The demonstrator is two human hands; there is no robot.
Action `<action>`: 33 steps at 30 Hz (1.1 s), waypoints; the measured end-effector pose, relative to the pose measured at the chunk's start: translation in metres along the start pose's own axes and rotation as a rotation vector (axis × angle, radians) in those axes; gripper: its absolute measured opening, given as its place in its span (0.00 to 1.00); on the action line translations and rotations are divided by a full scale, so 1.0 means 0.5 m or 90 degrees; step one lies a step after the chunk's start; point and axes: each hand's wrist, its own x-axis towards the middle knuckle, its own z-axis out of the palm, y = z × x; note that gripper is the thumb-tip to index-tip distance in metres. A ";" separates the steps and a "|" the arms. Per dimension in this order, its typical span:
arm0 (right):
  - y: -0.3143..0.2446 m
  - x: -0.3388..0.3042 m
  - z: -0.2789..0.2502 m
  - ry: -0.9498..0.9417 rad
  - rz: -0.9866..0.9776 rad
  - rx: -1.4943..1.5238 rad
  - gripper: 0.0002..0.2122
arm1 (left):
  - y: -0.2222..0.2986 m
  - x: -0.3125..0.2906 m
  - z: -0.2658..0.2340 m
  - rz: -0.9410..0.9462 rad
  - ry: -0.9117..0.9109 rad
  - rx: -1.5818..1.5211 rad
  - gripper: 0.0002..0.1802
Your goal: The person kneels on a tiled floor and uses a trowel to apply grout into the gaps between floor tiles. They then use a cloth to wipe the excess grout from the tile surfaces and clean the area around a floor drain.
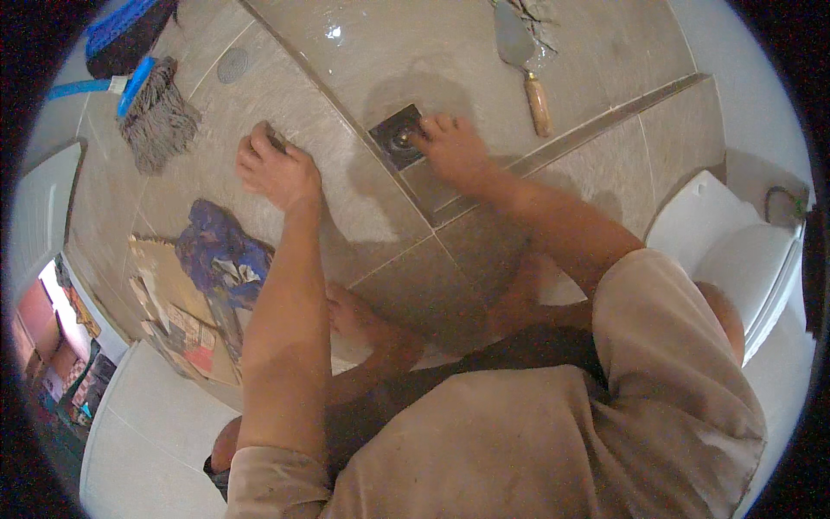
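Observation:
A square dark floor drain is set into the tiles, with a round opening and a small brass-coloured spot in it. My right hand reaches over its right side, fingers curled and fingertips down at the opening. Whatever those fingertips pinch is too small to make out. To the left, my left hand is closed around a small dark piece, mostly hidden by the fingers. A trowel with a wooden handle lies on the wet floor beyond my right hand.
A grey string mop with a blue head lies at the far left, near a round drain cover. Closer are a crumpled blue plastic bag and torn cardboard. A white toilet stands at the right.

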 end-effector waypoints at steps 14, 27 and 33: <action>-0.050 0.096 -0.051 -0.203 0.155 0.084 0.12 | -0.009 0.000 -0.016 0.009 -0.003 0.038 0.27; -0.021 0.037 0.005 0.110 -0.008 0.200 0.15 | 0.002 -0.003 -0.006 0.009 0.005 0.035 0.21; -0.002 0.022 0.000 0.129 0.086 0.249 0.14 | 0.004 0.000 -0.005 -0.003 0.004 0.039 0.28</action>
